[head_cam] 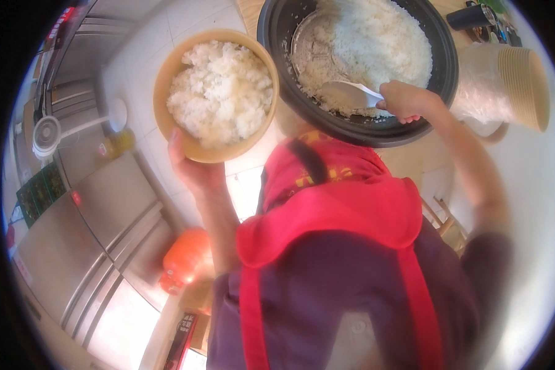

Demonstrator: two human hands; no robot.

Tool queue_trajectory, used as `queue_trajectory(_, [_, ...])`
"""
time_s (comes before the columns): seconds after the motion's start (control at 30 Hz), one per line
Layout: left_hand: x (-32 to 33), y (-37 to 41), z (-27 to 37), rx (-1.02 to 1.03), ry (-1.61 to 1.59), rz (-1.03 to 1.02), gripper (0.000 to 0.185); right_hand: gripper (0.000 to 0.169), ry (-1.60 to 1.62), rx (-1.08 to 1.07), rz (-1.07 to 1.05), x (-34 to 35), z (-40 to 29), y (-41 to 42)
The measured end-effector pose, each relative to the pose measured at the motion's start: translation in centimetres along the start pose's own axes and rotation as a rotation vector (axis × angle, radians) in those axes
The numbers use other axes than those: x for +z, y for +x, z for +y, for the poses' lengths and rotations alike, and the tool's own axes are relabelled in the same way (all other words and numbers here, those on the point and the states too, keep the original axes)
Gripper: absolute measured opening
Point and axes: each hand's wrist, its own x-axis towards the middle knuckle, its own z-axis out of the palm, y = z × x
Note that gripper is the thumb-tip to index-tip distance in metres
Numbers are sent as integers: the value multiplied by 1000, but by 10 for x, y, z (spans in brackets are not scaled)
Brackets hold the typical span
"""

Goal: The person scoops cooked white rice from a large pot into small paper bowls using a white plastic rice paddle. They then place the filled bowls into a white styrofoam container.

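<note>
My left hand (192, 169) holds up a tan bowl (166, 76) from below, its thumb at the outer wall. Cooked white rice (222, 95) is heaped in it. My right hand (404, 101) grips the handle of a white rice paddle (351, 94), whose blade lies in the rice inside a large black pot (446, 64). White rice (384, 41) covers much of the pot's right side, while part of the bottom shows at the left. The bowl is close to the pot's left rim.
A stack of tan bowls (522, 88), partly in clear plastic, lies right of the pot. Beyond it is a dark cylindrical container (471, 17). Steel cabinets (106, 199) line the left, with an orange gas cylinder (187, 256) on the tiled floor and a white-handled ladle-like tool (85, 127) above.
</note>
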Motion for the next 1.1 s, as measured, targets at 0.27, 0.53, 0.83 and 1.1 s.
queue_trajectory(0.27, [2, 1, 3, -6, 8, 7, 53, 30, 282, -30, -94, -7, 4, -4])
queue_trajectory(0.53, [9, 9, 5, -57, -27, -120, 53, 27, 754, -180, -151, -12, 21, -20])
queue_trajectory(0.83, [65, 23, -15, -237, 39, -348, 48, 27, 882, -220, 519, -12, 26, -121])
queue_trajectory(1.1, [106, 16, -31, -407, 89, -453, 49, 27, 328, -151, 1189, 5, -31, -162])
